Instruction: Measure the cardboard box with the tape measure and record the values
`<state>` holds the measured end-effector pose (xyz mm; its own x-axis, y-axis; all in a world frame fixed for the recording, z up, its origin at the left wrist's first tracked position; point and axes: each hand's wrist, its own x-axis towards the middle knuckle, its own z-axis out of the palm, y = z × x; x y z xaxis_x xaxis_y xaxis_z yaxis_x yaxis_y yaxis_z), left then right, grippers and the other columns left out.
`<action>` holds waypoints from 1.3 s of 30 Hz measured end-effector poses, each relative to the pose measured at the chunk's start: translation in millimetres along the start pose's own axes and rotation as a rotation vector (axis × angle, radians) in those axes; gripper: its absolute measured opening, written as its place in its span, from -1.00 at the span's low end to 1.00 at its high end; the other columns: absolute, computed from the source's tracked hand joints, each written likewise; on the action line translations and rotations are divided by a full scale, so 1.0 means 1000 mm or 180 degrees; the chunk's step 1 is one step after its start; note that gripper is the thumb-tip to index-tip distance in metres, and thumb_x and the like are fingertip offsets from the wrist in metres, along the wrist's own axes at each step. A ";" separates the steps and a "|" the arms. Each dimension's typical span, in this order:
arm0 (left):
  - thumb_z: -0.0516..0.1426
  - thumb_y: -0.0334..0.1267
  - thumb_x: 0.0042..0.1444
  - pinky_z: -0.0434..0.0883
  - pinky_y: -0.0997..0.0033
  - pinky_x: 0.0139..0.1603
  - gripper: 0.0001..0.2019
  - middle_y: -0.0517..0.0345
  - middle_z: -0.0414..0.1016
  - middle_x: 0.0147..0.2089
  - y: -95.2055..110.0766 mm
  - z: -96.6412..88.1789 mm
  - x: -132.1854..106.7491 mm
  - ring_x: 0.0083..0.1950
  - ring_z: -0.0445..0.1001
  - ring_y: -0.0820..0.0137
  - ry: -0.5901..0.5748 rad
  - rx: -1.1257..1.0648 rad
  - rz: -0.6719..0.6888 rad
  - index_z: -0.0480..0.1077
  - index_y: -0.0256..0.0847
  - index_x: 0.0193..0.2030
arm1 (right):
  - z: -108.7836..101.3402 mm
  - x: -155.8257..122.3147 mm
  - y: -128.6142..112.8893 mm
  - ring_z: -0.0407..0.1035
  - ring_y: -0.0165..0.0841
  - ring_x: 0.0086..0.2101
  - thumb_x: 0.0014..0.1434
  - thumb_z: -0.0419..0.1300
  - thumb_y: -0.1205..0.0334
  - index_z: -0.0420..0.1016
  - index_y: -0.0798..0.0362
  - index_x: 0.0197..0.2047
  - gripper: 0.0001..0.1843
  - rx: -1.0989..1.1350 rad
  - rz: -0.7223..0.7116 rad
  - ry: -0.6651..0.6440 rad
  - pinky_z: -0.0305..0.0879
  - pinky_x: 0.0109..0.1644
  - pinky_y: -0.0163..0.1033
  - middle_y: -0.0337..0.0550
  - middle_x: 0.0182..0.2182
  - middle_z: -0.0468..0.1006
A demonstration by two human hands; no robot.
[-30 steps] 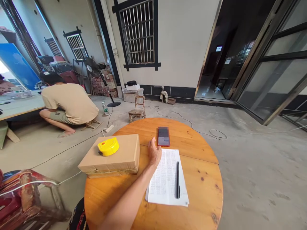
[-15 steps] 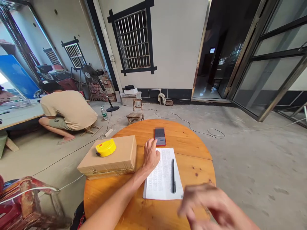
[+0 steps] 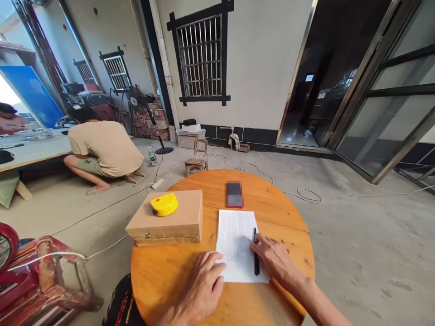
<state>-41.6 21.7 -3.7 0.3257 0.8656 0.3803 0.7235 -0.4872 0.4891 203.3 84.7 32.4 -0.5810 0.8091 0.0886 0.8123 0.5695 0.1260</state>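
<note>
Yellow tape measure [image 3: 166, 204]: lies on the cardboard box [image 3: 166, 224], untouched.
Left hand [image 3: 204, 287]: fingers loosely spread, tips at the paper's lower left edge.
Paper [image 3: 234, 249]: flat on the round wooden table [image 3: 277, 210], lined with small rows; whether anything is handwritten cannot be told.
Smartphone [image 3: 235, 195]: lies just beyond the paper, untouched.
Black pen [image 3: 257, 265]: along the paper's right side; reached, but seemingly not raised, so any pen work looks undone.
Right hand [image 3: 273, 258]: thumb and fingertips at the pen's upper part; cannot tell whether they pinch it.
Tabletop count: one tape measure, one box, one top sheet (any beneath cannot be counted), one phone, one pen.
</note>
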 end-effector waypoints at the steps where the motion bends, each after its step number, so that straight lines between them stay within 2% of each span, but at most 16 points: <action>1: 0.03 -0.53 0.03 0.46 0.09 0.08 -0.62 0.01 0.48 0.04 -0.002 0.001 -0.003 0.06 0.43 0.18 0.0023 -0.0022 0.0010 0.49 -0.04 -0.11 | -0.001 0.000 0.001 0.47 -0.28 -0.40 0.12 -0.01 0.61 0.48 0.02 -0.29 -0.65 -0.0072 -0.0101 0.0007 0.14 -0.41 -0.24 -0.08 -0.23 0.52; 5: 0.03 -0.51 0.07 0.41 0.07 0.16 -0.61 0.03 0.47 0.09 -0.005 0.001 -0.009 0.14 0.40 0.18 0.0042 -0.0096 0.0057 0.47 -0.05 -0.04 | -0.004 0.003 0.009 0.45 -0.32 -0.39 0.15 -0.02 0.61 0.46 0.03 -0.28 -0.66 -0.0076 -0.0433 0.0153 0.21 -0.36 -0.25 -0.05 -0.11 0.55; 7: 0.04 -0.50 0.10 0.40 0.08 0.16 -0.64 0.02 0.48 0.07 -0.006 0.000 -0.008 0.14 0.40 0.18 0.0035 -0.0153 0.0073 0.48 -0.07 -0.05 | -0.012 0.001 0.013 0.42 -0.35 -0.44 0.17 -0.01 0.58 0.46 0.04 -0.28 -0.69 0.0131 -0.0430 0.0315 0.23 -0.33 -0.23 -0.06 -0.15 0.58; 9: 0.05 -0.48 0.11 0.39 0.09 0.17 -0.68 0.00 0.49 0.06 -0.008 -0.001 -0.008 0.14 0.40 0.18 0.0074 -0.0229 0.0105 0.49 -0.10 -0.08 | -0.027 -0.006 0.014 0.39 -0.35 -0.50 0.25 -0.02 0.48 0.45 0.06 -0.26 -0.75 0.0461 -0.0105 0.0592 0.25 -0.33 -0.23 -0.11 -0.36 0.59; 10: 0.06 -0.49 0.11 0.39 0.09 0.17 -0.70 0.00 0.49 0.05 -0.010 0.000 -0.009 0.13 0.41 0.18 0.0117 -0.0269 0.0109 0.49 -0.11 -0.10 | -0.038 -0.011 0.013 0.42 -0.33 -0.46 0.30 -0.03 0.39 0.44 0.07 -0.19 -0.78 0.0635 0.0149 0.0773 0.27 -0.32 -0.23 -0.10 -0.38 0.58; 13: 0.06 -0.49 0.12 0.41 0.12 0.14 -0.73 0.00 0.51 0.02 -0.015 0.002 -0.010 0.10 0.43 0.20 0.0232 -0.0381 0.0067 0.51 -0.12 -0.16 | -0.072 -0.033 0.003 0.49 -0.30 -0.32 0.27 0.13 0.19 0.45 0.01 -0.11 -0.84 0.1956 0.1278 0.1863 0.33 -0.34 -0.27 -0.11 -0.26 0.60; 15: 0.07 -0.49 0.13 0.41 0.13 0.14 -0.75 0.00 0.51 0.01 -0.017 0.003 -0.011 0.08 0.44 0.21 0.0267 -0.0439 0.0035 0.51 -0.13 -0.19 | -0.085 -0.050 -0.009 0.49 -0.28 -0.33 0.26 0.15 0.12 0.52 0.00 -0.14 -0.80 0.2697 0.1633 0.2324 0.35 -0.29 -0.21 -0.10 -0.27 0.59; 17: 0.06 -0.50 0.14 0.41 0.14 0.14 -0.76 -0.01 0.51 0.00 -0.017 0.004 -0.012 0.08 0.44 0.22 0.0296 -0.0494 0.0038 0.51 -0.15 -0.21 | -0.083 -0.067 -0.023 0.47 -0.27 -0.37 0.29 0.10 0.04 0.56 0.01 -0.14 -0.71 0.3422 0.1638 0.2794 0.34 -0.31 -0.15 -0.07 -0.21 0.56; 19: 0.05 -0.51 0.15 0.42 0.15 0.12 -0.77 -0.01 0.50 -0.01 -0.018 0.004 -0.012 0.07 0.44 0.23 0.0330 -0.0550 0.0055 0.49 -0.16 -0.24 | -0.068 -0.082 -0.037 0.43 -0.29 -0.41 0.30 0.04 -0.07 0.60 0.02 -0.14 -0.59 0.3973 0.1636 0.3032 0.31 -0.37 -0.15 -0.06 -0.24 0.53; 21: 0.04 -0.51 0.16 0.43 0.16 0.09 -0.78 -0.01 0.50 -0.02 -0.018 0.005 -0.011 0.07 0.44 0.24 0.0369 -0.0603 0.0069 0.47 -0.17 -0.28 | -0.048 -0.094 -0.053 0.35 -0.34 -0.50 0.30 0.00 -0.14 0.62 0.04 -0.19 -0.50 0.4239 0.1956 0.2879 0.25 -0.45 -0.21 -0.13 -0.42 0.48; 23: 0.06 -0.51 0.16 0.43 0.16 0.07 -0.81 -0.01 0.49 -0.03 -0.018 0.005 -0.011 0.05 0.44 0.24 0.0408 -0.0640 0.0073 0.45 -0.18 -0.29 | -0.031 -0.102 -0.066 0.27 -0.40 -0.61 0.32 0.01 -0.11 0.62 0.07 -0.24 -0.51 0.4378 0.2391 0.2629 0.19 -0.52 -0.25 -0.23 -0.61 0.40; 25: 0.09 -0.49 0.13 0.43 0.14 0.08 -0.85 -0.02 0.49 -0.03 -0.018 0.006 -0.011 0.06 0.43 0.22 0.0425 -0.0634 0.0083 0.44 -0.19 -0.26 | -0.020 -0.102 -0.073 0.32 -0.38 -0.62 0.30 0.09 -0.05 0.61 0.08 -0.23 -0.60 0.4426 0.2536 0.2495 0.26 -0.49 -0.23 -0.24 -0.64 0.43; 28: 0.15 -0.46 0.10 0.41 0.08 0.12 -0.82 -0.06 0.45 0.03 -0.017 0.006 -0.011 0.11 0.40 0.17 0.0388 -0.0503 0.0124 0.43 -0.19 -0.16 | -0.012 -0.088 -0.072 0.51 -0.21 -0.31 0.22 0.22 -0.01 0.59 0.04 -0.16 -0.69 0.4012 0.2462 0.2299 0.43 -0.18 -0.10 -0.09 -0.36 0.63; 32: 0.17 -0.44 0.08 0.37 0.00 0.17 -0.75 -0.07 0.39 0.11 -0.016 0.007 -0.012 0.18 0.34 0.11 0.0339 -0.0231 0.0080 0.41 -0.17 -0.09 | 0.000 -0.061 -0.061 0.44 -0.10 0.02 0.24 0.13 -0.13 0.54 0.00 -0.04 -0.57 0.3465 0.2607 0.1600 0.39 0.09 -0.04 -0.04 -0.03 0.60; 35: 0.16 -0.45 0.06 0.37 0.00 0.18 -0.73 -0.08 0.36 0.14 -0.016 0.007 -0.013 0.18 0.34 0.12 0.0306 -0.0144 -0.0037 0.41 -0.18 -0.07 | 0.011 -0.052 -0.062 0.40 -0.12 0.08 0.27 0.05 -0.16 0.47 -0.01 0.06 -0.51 0.3316 0.2542 0.1271 0.37 0.15 -0.04 -0.06 0.04 0.56; 39: 0.14 -0.46 0.06 0.36 -0.02 0.17 -0.76 -0.09 0.34 0.16 -0.013 0.005 -0.013 0.18 0.34 0.10 0.0285 -0.0017 -0.0180 0.43 -0.18 -0.11 | 0.018 -0.054 -0.068 0.41 -0.16 0.07 0.30 0.00 -0.15 0.46 -0.03 0.08 -0.52 0.3014 0.2432 0.1150 0.38 0.14 -0.08 -0.09 0.04 0.56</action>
<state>-52.2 17.8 -19.3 0.2286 0.8780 0.4206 0.7359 -0.4387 0.5158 180.2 4.6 0.9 0.1906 0.9756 0.1087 0.5776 -0.0219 -0.8160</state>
